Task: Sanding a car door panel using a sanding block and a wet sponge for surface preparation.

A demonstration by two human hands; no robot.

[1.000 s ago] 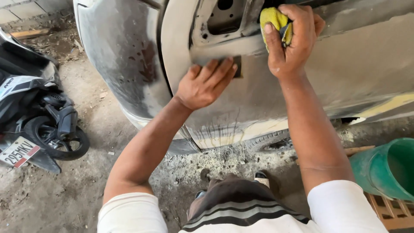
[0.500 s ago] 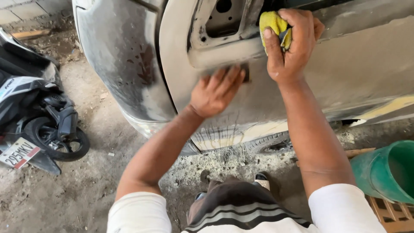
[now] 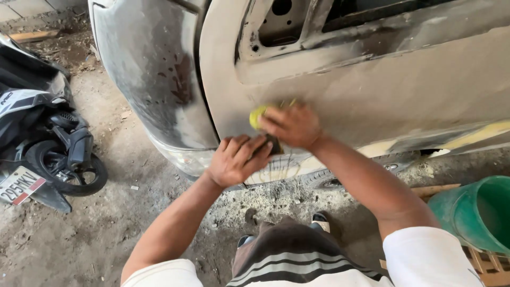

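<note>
This is a rough vehicle body-repair workshop, open to bare ground rather than a finished floor. A grey, sanded-down car body panel stripped of paint and trim, with an empty cut-out near its top and patches of pale filler, stands over a dirty concrete and dirt floor strewn with dust and grit. A black and white motor scooter lies parked at one side, and a green plastic bucket sits on a wooden slatted pallet at the other, the casual clutter of a small garage.
</note>
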